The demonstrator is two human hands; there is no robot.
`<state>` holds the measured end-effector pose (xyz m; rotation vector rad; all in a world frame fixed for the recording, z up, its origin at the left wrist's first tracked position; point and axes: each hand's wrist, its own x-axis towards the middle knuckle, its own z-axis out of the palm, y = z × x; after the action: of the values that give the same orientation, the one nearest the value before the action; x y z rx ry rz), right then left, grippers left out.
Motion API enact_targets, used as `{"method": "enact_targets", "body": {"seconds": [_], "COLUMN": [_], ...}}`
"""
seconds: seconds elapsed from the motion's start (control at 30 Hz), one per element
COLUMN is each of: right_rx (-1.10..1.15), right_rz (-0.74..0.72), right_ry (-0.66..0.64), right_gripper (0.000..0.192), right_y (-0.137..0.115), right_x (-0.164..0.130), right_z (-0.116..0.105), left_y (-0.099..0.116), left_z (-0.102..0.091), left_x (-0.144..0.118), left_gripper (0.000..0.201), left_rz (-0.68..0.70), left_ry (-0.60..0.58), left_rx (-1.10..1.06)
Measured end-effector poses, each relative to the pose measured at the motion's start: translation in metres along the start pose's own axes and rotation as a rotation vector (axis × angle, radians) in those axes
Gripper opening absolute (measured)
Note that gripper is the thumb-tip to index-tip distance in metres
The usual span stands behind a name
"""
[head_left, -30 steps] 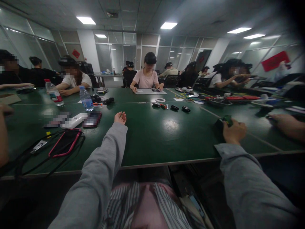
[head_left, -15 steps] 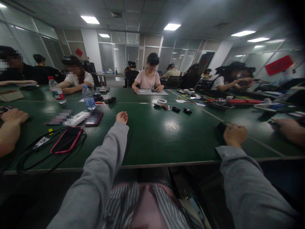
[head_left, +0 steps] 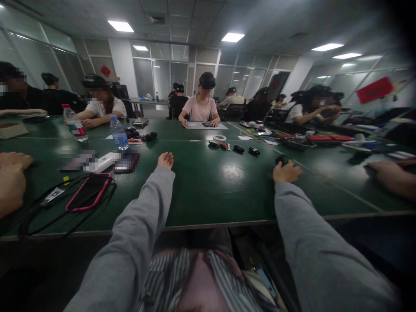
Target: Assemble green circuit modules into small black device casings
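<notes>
The left hand [head_left: 165,160] lies on the green table [head_left: 208,190], arm stretched toward 12 o'clock, palm up and fingers loosely curled, holding nothing. The right hand [head_left: 286,172] reaches toward 1 o'clock and rests on the table with its fingers over a small dark object [head_left: 282,160]; whether they close on it I cannot tell, since the knuckles hide most of it. The two hands are well apart.

At 10 o'clock from the left hand stand two water bottles [head_left: 118,134], with a white box [head_left: 103,163] near them. At 9 o'clock lies a pink-edged phone [head_left: 88,192] ringed by black cable [head_left: 39,216].

Beyond the hands, at 12 o'clock, sit a tape roll [head_left: 220,138] and a row of small dark tools [head_left: 238,148]. A co-worker's hand [head_left: 12,173] rests at the far left edge, another co-worker's hand [head_left: 385,171] at the far right. Other people sit along the far side of the table.
</notes>
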<state>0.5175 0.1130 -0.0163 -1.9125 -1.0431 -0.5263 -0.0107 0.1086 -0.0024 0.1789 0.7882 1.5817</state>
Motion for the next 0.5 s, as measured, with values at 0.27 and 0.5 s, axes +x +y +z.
{"method": "enact_targets", "body": {"seconds": [0.27, 0.5], "right_rx": [0.251, 0.486], "right_rz": [-0.376, -0.966], "right_ry": [-0.271, -0.511], "right_gripper": [0.047, 0.056], "right_y": [-0.195, -0.262], "right_x": [-0.105, -0.172], "right_z": [0.017, -0.009], "left_y": [-0.011, -0.033], "left_z": [0.01, 0.017], "left_x": [-0.005, -0.004], "left_gripper": [0.025, 0.063], "left_rz": [0.036, 0.066], "left_ry": [-0.11, -0.247], "left_rx": [0.223, 0.464]}}
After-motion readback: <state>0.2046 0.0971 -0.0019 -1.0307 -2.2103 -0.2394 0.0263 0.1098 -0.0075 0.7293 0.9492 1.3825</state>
